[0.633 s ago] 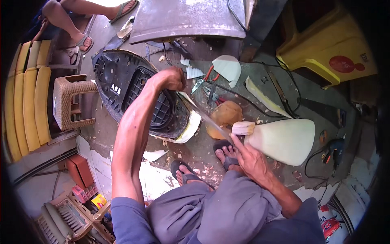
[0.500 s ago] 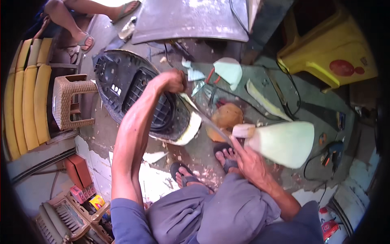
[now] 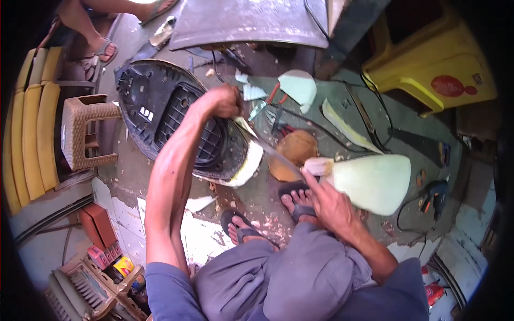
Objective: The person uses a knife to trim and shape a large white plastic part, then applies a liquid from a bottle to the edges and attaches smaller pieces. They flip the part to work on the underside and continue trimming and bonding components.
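Note:
My left hand [image 3: 227,101] is closed around one end of a long, thin metal blade [image 3: 276,155]. The blade slants down to my right hand [image 3: 331,206], where its other end meets my fingertips; the thumb is partly hidden. Beneath my left forearm lies an upturned motorcycle seat, its black plastic base [image 3: 160,101] facing up and pale foam [image 3: 251,160] showing along the near right edge. The blade passes close to that foam edge; whether they touch I cannot tell. Right by my right fingertips are a small pinkish block [image 3: 319,166] and a large pale foam pad [image 3: 375,182].
An orange-brown round piece [image 3: 295,152], red-handled pliers [image 3: 273,96] and foam offcuts [image 3: 299,88] lie ahead. A glue gun [image 3: 436,198] sits at right near a yellow stool [image 3: 428,69]. A woven-pattern stool [image 3: 80,134] stands left; another person's foot [image 3: 106,49] shows far left.
The whole view has shifted slightly, carrying the floor things a little left and up. Both hands keep nearly the same places on the blade.

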`<state>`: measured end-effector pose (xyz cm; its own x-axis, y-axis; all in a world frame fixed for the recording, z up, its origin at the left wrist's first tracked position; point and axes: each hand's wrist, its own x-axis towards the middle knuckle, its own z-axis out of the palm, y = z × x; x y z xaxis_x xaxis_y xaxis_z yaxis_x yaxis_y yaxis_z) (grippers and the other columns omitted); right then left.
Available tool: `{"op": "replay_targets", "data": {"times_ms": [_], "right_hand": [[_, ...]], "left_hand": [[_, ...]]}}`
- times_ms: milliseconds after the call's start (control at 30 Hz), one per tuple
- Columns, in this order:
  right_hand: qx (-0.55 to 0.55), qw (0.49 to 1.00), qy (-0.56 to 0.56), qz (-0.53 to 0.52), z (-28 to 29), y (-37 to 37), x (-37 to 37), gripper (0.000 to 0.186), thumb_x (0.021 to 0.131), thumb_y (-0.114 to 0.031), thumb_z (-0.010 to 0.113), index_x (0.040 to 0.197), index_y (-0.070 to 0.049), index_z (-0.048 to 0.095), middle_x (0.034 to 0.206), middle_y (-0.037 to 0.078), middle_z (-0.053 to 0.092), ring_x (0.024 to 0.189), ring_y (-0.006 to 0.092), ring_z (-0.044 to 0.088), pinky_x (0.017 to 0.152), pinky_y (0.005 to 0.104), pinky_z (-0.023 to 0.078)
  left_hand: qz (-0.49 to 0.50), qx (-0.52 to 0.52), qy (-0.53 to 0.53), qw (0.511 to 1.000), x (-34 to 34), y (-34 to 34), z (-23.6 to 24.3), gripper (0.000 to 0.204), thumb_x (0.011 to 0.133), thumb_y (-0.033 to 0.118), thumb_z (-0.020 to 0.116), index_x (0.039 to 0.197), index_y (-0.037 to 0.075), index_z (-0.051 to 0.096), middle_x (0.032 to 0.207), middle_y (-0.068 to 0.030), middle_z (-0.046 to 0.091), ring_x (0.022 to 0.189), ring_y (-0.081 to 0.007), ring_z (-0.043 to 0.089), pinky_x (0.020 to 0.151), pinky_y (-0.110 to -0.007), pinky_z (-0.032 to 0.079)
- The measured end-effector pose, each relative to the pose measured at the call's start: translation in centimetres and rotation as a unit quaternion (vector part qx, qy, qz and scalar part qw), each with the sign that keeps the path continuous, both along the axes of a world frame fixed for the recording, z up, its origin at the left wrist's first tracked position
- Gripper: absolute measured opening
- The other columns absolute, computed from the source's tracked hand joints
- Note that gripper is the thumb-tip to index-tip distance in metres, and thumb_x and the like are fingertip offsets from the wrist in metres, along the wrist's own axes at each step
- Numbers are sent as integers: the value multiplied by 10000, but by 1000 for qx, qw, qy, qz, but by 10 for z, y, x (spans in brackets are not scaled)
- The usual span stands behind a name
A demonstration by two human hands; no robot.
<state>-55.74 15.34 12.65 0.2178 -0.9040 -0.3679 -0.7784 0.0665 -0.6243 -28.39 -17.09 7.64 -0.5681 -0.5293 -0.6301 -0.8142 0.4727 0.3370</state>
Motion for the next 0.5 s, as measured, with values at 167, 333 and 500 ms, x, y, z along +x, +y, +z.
{"op": "replay_targets", "data": {"times_ms": [167, 333, 500], "right_hand": [[3, 999, 29, 19, 27, 5, 0, 1043, 719, -255, 912, 1606, -182, 367, 958, 212, 592, 804, 443, 662, 693, 514, 568], [15, 999, 9, 29, 25, -4, -3, 1053, 727, -204, 907, 1617, -157, 347, 899, 195, 587, 795, 420, 649, 712, 492, 557], [-21, 1000, 10, 20, 15, -2, 6, 968, 793, -188, 856, 1618, -163, 350, 869, 177, 587, 741, 405, 648, 677, 496, 557]], "left_hand": [[-26, -38, 5, 999, 5, 3, -17, 289, 782, 291, 760, 925, 43, 798, 896, -196, 752, 838, -378, 728, 769, -449, 568], [-18, -31, 25, 999, 4, 2, -10, 326, 788, 328, 772, 889, 18, 794, 872, -214, 747, 853, -378, 729, 788, -457, 570], [-17, -26, 24, 999, -1, 4, 0, 257, 786, 259, 761, 920, 42, 798, 883, -213, 747, 850, -371, 728, 798, -453, 552]]}}
